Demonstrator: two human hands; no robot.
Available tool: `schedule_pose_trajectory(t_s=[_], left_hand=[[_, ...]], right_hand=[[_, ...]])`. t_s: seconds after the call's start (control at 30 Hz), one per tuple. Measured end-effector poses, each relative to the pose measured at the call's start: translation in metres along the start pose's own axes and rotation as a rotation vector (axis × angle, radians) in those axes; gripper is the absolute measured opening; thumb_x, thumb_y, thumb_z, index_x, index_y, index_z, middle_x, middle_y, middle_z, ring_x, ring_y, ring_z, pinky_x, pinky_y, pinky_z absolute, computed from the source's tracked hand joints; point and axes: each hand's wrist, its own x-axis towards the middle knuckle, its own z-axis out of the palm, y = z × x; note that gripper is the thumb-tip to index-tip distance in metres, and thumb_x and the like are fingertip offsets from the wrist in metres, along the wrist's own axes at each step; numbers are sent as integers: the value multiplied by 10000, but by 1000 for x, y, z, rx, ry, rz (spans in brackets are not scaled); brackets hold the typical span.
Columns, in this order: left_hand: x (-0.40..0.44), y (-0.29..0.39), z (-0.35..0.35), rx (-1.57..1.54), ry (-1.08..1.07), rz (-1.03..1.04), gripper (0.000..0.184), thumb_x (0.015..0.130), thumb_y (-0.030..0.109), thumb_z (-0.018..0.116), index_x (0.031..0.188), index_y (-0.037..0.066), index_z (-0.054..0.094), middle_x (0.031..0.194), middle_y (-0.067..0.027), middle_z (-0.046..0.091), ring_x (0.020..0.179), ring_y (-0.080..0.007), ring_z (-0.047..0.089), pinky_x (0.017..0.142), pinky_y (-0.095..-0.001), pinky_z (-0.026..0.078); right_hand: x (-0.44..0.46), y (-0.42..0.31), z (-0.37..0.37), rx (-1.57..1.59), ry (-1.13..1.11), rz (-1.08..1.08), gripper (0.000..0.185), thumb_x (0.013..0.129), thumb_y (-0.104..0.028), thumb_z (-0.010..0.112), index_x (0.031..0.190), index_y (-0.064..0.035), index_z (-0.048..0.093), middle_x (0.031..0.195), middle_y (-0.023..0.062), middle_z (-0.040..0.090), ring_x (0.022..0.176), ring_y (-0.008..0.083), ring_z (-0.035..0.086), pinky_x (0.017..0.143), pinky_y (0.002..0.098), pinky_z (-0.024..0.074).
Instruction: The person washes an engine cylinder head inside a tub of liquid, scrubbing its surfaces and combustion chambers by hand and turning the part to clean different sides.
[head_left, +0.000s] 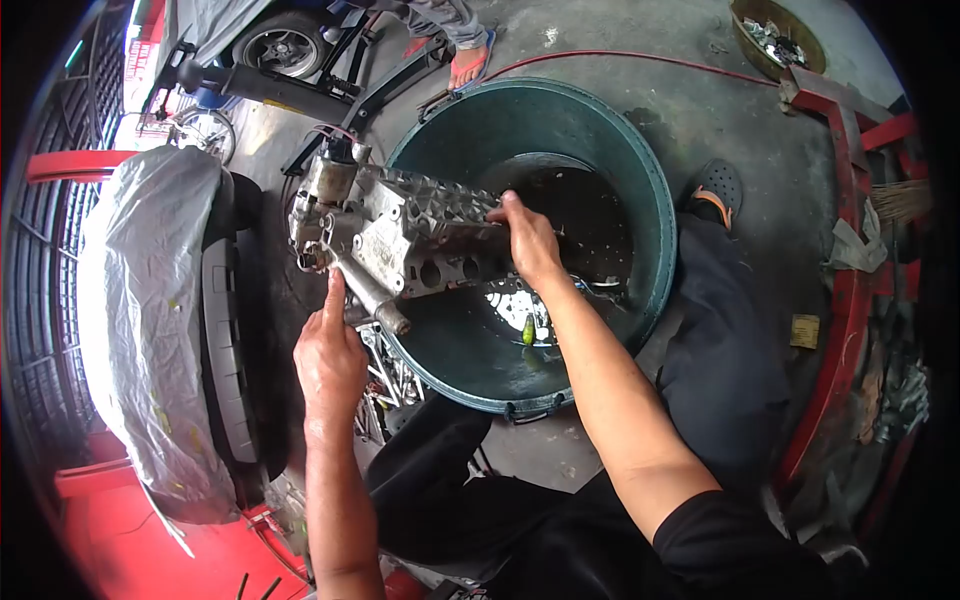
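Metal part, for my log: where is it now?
In the head view, the metal part is left of centre, over the left rim of the tub, its right end at the right hand.

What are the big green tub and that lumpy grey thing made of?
The tub is probably plastic: dark green, slightly glossy, seemingly moulded in one piece. The lumpy thing looks like metal, perhaps cast aluminium: silvery grey, uneven, with bright glints.
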Motion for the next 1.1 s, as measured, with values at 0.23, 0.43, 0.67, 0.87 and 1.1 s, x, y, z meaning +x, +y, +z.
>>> schedule_pose_trajectory(t_s=[0.23, 0.43, 0.67, 0.87, 1.1], left_hand=[[-3, 10, 17, -250, 77, -161, 678, 754, -105, 405, 1396, 88, 507, 1126, -257, 646, 763, -326, 664, 688, -370, 510], [-1, 2, 29, -251, 246, 34, 659, 778, -92, 399, 1400, 100, 500, 1266, -197, 615, 868, -317, 693, 746, -354, 519], [-9, 4, 22, -359, 143, -118, 659, 819, -41, 423, 1445, 164, 435, 955, -260, 654, 738, -412, 653, 690, -483, 487], [-11, 7, 21, -407, 113, -163, 655, 832, -37, 423, 1456, 161, 413, 787, -282, 623, 678, -417, 641, 664, -488, 481], [-11, 5, 31, -418, 182, -147, 672, 829, -58, 414, 1444, 211, 444, 617, -209, 502, 489, -255, 463, 538, -363, 426]], right_hand=[[25, -22, 0, -61, 6, -72, 722, 959, -653, 317, 1022, -67, 734, 1092, 185, 674, 1112, 360, 599, 997, 445, 403], [37, -61, 18, -31, -208, -110, 761, 912, -725, 337, 948, -95, 761, 1056, 179, 687, 1135, 387, 579, 1047, 465, 361], [29, -66, 14, -174, -28, -221, 771, 908, -730, 358, 821, -78, 761, 1160, 139, 647, 1155, 362, 546, 1031, 552, 336], [3, -60, 12, -218, -51, -106, 770, 920, -731, 326, 902, -94, 756, 1152, 128, 643, 1201, 358, 480, 1087, 538, 235], [-8, -48, 20, -171, 122, -216, 674, 948, -644, 395, 954, -67, 742, 1174, 150, 610, 1189, 336, 479, 1062, 509, 278]])
